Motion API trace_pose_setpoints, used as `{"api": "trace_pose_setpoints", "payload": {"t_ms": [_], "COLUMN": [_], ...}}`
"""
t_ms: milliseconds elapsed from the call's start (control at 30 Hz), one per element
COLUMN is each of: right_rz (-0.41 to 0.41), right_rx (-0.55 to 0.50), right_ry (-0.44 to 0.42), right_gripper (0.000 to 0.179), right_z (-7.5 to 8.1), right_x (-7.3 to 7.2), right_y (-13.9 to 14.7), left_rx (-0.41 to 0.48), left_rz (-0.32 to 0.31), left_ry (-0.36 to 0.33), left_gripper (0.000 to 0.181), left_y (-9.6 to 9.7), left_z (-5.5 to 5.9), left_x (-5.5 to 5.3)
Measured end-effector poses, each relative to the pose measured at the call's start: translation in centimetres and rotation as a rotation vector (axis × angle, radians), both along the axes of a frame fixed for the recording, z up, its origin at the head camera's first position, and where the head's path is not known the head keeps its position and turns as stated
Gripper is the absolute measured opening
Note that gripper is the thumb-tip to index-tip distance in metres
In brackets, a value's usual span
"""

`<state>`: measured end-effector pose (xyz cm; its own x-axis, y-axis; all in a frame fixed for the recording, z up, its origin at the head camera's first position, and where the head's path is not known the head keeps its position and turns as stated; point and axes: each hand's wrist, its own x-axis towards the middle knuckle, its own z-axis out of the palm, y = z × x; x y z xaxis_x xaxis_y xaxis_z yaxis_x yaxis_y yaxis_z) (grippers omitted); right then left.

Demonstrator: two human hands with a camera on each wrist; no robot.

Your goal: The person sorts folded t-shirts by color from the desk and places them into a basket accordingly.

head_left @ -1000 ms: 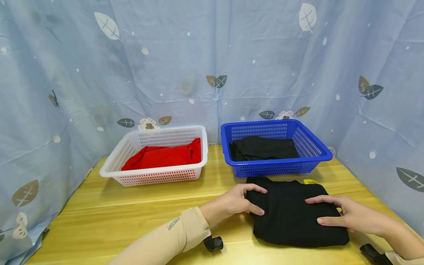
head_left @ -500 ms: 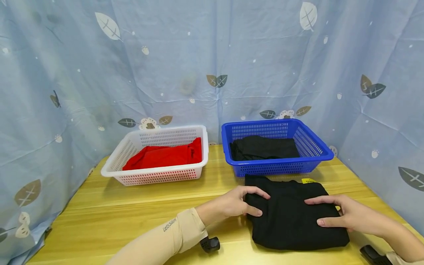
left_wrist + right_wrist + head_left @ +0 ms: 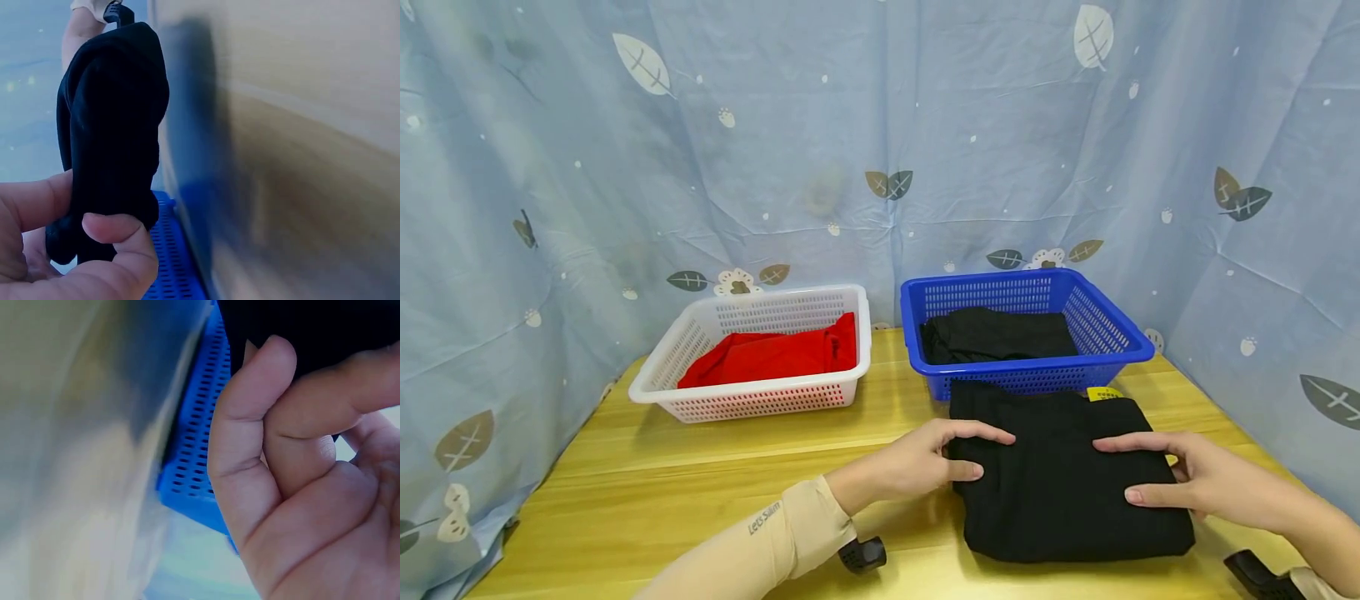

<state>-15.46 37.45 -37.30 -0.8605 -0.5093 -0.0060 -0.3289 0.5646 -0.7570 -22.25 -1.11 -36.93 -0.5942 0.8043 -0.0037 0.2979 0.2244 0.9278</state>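
A folded black garment [image 3: 1067,475] with a yellow tag [image 3: 1105,393] is held between both hands in front of the blue basket [image 3: 1037,382]. My left hand [image 3: 917,458] grips its left side, with thumb and forefinger on top and the other fingers underneath. At the right side, my right hand [image 3: 1213,479] holds it the same way; its curled fingers [image 3: 250,419] show below the cloth in the right wrist view. In the left wrist view the garment [image 3: 115,131] looks lifted off the tabletop. Its exact kind cannot be told from the folds.
More folded black cloth [image 3: 1000,335] lies inside the blue basket. To the left stands a white basket [image 3: 760,398] with red cloth [image 3: 775,357] in it. Both are on a wooden table [image 3: 700,467], with a blue leaf-patterned curtain [image 3: 812,125] behind.
The garment has shifted slightly away from me, toward the blue basket, and its far edge now overlaps the basket's front wall in view. Both hands keep their hold; the left forearm has drawn slightly left.
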Motion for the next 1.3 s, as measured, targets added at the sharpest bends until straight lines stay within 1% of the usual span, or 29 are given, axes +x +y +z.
{"api": "trace_pose_setpoints", "payload": {"t_ms": [167,233,333,433,533,600,667,767,867,1067,1200,1300], "right_rz": [-0.035,-0.065,-0.107,-0.141,-0.174,-0.199,-0.222,-0.245,-0.254,-0.263,-0.294,-0.302], "right_rx": [0.016,0.039,0.072,0.093,0.092,0.097,0.101,0.111,0.112,0.115,0.117,0.120], "right_ry": [0.062,0.090,0.118,0.143,0.152,0.163,0.180,0.207,0.211,0.175,0.137,0.117], "right_gripper": [0.053,0.054,0.056,0.057,0.057,0.058,0.057,0.057,0.056,0.060,0.063,0.064], "right_z": [1.5,2.3,3.6,4.9,6.2,7.1,8.0,9.1,10.1,11.7,12.4,12.7], "right_x": [0.1,0.0,-0.1,-0.4,-1.1,-1.7,-2.4,-3.8,-5.4,-9.2,-11.4,-13.0], "right_y": [0.0,0.0,-0.1,-0.4,-0.8,-1.0,-1.2,-1.4,-1.5,-1.8,-1.9,-2.0], "left_rx": [0.021,0.030,0.033,0.042,0.083,0.129,0.171,0.208,0.212,0.176,0.141,0.106], "left_rz": [0.024,0.031,0.060,0.091,0.112,0.119,0.131,0.162,0.205,0.291,0.345,0.390], "left_ry": [0.007,0.022,0.066,0.084,0.055,0.011,-0.030,-0.055,-0.039,0.007,0.039,0.079], "left_gripper": [0.046,0.046,0.046,0.048,0.052,0.056,0.058,0.058,0.055,0.051,0.051,0.051], "left_y": [-0.3,-0.4,-0.5,-0.7,-0.7,-0.6,-0.5,-0.4,-0.2,0.4,1.0,1.6], "left_z": [1.9,2.8,4.1,5.3,6.3,6.9,7.4,8.2,8.9,10.1,10.6,10.8], "left_x": [-0.2,-0.3,-0.5,-0.7,-1.2,-1.6,-2.3,-3.4,-4.8,-7.9,-9.9,-11.3]}}
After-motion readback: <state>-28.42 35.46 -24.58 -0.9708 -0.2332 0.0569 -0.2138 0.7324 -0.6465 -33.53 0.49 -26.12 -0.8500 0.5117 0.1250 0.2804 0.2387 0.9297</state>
